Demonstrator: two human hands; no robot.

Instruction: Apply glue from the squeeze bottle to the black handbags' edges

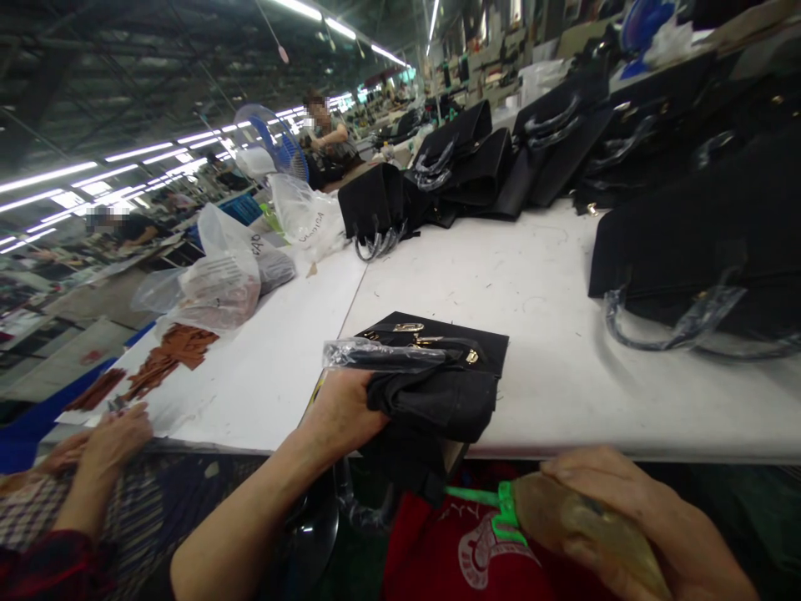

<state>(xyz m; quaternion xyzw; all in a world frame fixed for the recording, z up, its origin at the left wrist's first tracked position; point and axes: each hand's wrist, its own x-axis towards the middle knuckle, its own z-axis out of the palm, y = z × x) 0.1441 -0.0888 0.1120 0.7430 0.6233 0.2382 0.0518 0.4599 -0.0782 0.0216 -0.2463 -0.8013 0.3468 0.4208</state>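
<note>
A black handbag (450,409) with gold-coloured metal fittings lies on its side at the front edge of the white table, its dark cloth bunched and hanging over the edge. Clear plastic wrap (381,355) covers its handle. My left hand (350,409) grips the bag's cloth from the left, its fingertips hidden in the folds. In my right hand (632,492), closed around its body, is a yellowish translucent squeeze bottle (576,517) with a green nozzle (506,509). The nozzle points left, towards the underside of the bag; whether its tip touches the cloth I cannot tell.
Several black handbags (469,167) stand along the back, and a large one (694,242) is at right. To the left lie brown strips (175,355) and plastic bags (219,275). A co-worker's hands (118,434) are at the table's left edge. A blue fan (281,146) stands behind.
</note>
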